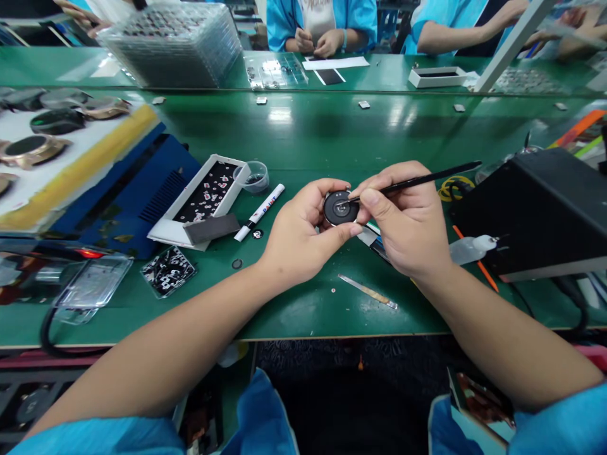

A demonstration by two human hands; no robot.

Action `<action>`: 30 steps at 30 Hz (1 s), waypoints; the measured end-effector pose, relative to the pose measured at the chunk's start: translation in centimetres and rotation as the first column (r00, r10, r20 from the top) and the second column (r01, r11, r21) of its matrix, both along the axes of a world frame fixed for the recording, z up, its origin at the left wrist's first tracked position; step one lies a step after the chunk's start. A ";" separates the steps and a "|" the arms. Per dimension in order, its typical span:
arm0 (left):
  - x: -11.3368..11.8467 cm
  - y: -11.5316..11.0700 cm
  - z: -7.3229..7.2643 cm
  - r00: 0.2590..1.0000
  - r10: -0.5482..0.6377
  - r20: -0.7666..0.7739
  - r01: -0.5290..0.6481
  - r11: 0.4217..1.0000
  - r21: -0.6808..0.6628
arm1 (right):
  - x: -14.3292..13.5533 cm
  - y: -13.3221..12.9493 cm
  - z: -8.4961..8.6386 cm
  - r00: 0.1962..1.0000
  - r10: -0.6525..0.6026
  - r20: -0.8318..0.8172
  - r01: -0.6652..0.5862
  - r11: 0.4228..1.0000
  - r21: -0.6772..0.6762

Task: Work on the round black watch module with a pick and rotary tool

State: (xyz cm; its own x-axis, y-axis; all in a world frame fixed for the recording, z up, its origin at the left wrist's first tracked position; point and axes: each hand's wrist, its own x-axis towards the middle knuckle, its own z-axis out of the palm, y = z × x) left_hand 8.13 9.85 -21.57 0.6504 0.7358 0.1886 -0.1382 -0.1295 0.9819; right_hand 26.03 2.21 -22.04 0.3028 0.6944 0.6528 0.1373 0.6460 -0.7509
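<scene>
My left hand [308,230] grips a round black watch case [340,212] by its edge, thumb below and fingers above. Its back, with a small round centre and a few dots, faces me. In my right hand [408,218] is a pair of black tweezers [427,179], pinched between thumb and fingers. Their tip reaches the middle of the case back; whether a small part sits in the tip I cannot tell. Beneath my right hand lies a partly hidden flat blue and white item [374,241]. A thin metal blade [367,291] rests on the bench below both hands.
Left of my hands are a paint marker [259,212], a white box of small parts [190,205], a clear cup [253,178] and a tray of black parts [168,270]. Several watches stand on a blue box [128,189]. At right are a black box [535,215] and dispensing bottle [472,249].
</scene>
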 end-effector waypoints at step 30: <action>0.1 0.1 -0.1 1.000 -0.001 -0.002 0.001 1.000 -0.001 | 0.0 -0.1 0.0 1.000 -0.019 0.009 0.019 1.000 -0.017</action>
